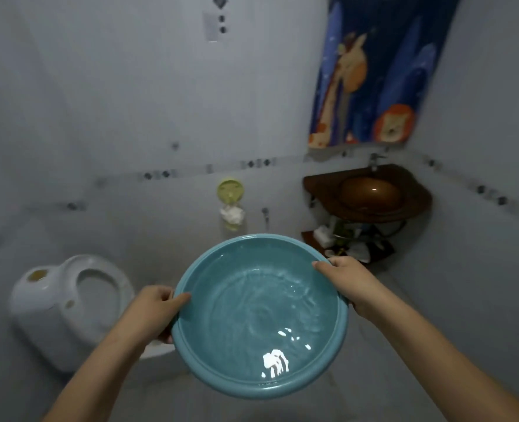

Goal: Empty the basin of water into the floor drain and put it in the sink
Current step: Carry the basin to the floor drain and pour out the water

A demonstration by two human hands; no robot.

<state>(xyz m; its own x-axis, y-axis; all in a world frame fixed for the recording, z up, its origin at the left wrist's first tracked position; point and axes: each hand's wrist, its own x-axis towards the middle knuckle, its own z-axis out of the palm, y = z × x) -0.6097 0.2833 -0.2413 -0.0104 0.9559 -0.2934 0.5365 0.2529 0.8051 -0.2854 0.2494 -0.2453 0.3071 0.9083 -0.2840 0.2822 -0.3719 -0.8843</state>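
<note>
A round teal basin (221, 365) with rippling water in it is held level in front of me, above the floor. My left hand (158, 309) grips its left rim, thumb over the edge. My right hand (343, 274) grips the upper right rim the same way. The brown corner sink (322, 184) with a tap stands against the far wall at the right, beyond the basin. No floor drain shows; the basin hides much of the floor.
A white toilet (66, 300) sits on the floor at the left, close to my left hand. A green dispenser (230, 190) hangs on the tiled wall. A shelf with bottles (348, 239) is under the sink. A blue animal-print towel (374, 71) hangs above it.
</note>
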